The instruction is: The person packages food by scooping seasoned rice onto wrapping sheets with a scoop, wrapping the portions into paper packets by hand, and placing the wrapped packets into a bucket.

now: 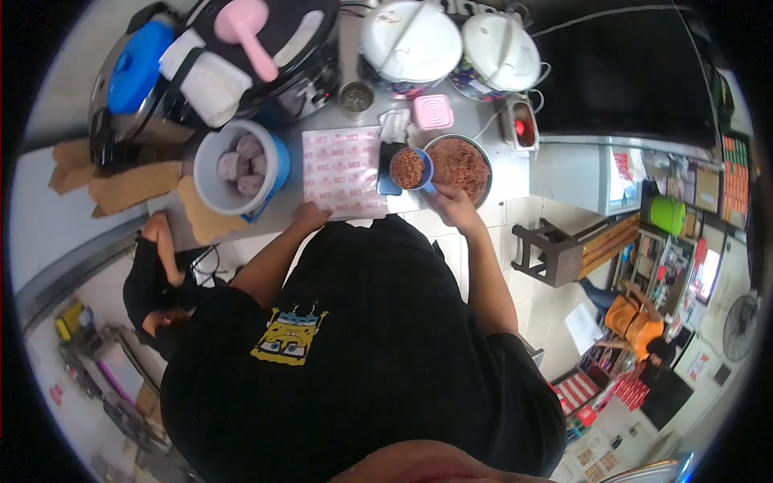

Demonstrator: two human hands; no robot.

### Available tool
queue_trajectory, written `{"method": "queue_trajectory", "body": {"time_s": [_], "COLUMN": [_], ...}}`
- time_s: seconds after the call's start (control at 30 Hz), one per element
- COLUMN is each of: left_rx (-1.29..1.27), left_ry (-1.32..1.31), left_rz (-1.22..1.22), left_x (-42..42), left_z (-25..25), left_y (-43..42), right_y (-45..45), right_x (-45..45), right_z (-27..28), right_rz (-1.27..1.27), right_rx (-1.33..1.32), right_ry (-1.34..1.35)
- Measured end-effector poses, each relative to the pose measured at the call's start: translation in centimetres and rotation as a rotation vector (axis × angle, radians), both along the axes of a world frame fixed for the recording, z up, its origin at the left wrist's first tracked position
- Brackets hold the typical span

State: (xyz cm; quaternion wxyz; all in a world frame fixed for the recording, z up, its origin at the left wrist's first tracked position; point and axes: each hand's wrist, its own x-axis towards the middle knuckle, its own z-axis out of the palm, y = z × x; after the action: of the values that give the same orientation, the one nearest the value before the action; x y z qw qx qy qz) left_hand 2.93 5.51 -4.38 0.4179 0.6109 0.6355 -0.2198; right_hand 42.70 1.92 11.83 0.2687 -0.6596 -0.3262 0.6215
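My right hand (pixel 455 208) is closed round the handle of a blue scoop (pixel 429 171). Reddish-brown grains (pixel 407 167) fill the scoop, which is held beside the rim of a round metal bowl (pixel 488 179) with more of the same grains in it. My left hand (pixel 311 216) pinches the near left corner of a sheet of printed wrapping paper (pixel 342 171), which lies flat on the metal counter. A dark, flat object (pixel 389 181) lies between the paper and the bowl, partly hidden by the scoop.
Left of the paper stands a white bucket (pixel 204 181) holding wrapped bundles. Behind are a metal cup (pixel 355 98), a pink square lid (pixel 433 112), two lidded pots (pixel 411 40) and a large cooker (pixel 294 88). Another person (pixel 632 322) stands far right; one sits at left (pixel 149 282).
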Motion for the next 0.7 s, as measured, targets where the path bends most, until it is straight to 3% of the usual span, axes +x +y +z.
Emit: {"method": "queue_trajectory", "body": {"time_s": [0.07, 0.13, 0.17, 0.2, 0.27, 0.37, 0.47, 0.6, 0.67, 0.7], "left_rx": [0.022, 0.016, 0.013, 0.013, 0.002, 0.009, 0.049, 0.089, 0.067, 0.073], "left_ry": [-0.048, -0.066, -0.085, -0.086, -0.124, -0.254, -0.368, -0.388, -0.265, -0.265], "left_rz": [0.068, 0.099, 0.11, 0.123, 0.14, 0.223, 0.389, 0.493, 0.524, 0.508], "left_x": [0.4, 0.0, -0.1, -0.3, -0.6, -0.4, -0.1, 0.7, 1.1, 1.0], "left_z": [-0.2, -1.3, -1.8, -2.0, -1.8, -0.6, -2.4, -0.2, 0.3, -1.7], "left_y": [-0.3, -0.5, -0.7, -0.7, -0.8, -1.0, -1.8, -1.7, -1.7, -2.3], "right_y": [0.5, 1.4, 1.5, 1.6, 1.6, 0.7, -1.6, -2.5, -2.6, -2.5], "right_x": [-2.6, -6.3, -7.6, -8.8, -11.5, -15.7, -17.7, -18.2, -18.0, -17.7], "right_z": [-1.9, -3.1, -5.8, -8.0, -10.9, -11.4, -12.4, -14.5, -14.7, -14.4], "right_rz": [0.093, 0.163, 0.267, 0.28, 0.415, 0.616, 0.811, 0.677, 0.623, 0.606], "right_rx": [-0.092, -0.016, 0.201, 0.202, 0.659, 0.63, 0.629, 0.549, 0.553, 0.544], "right_ry": [-0.033, -0.141, -0.363, -0.362, -0.871, -1.04, -1.038, -0.957, -0.903, -0.827]}}
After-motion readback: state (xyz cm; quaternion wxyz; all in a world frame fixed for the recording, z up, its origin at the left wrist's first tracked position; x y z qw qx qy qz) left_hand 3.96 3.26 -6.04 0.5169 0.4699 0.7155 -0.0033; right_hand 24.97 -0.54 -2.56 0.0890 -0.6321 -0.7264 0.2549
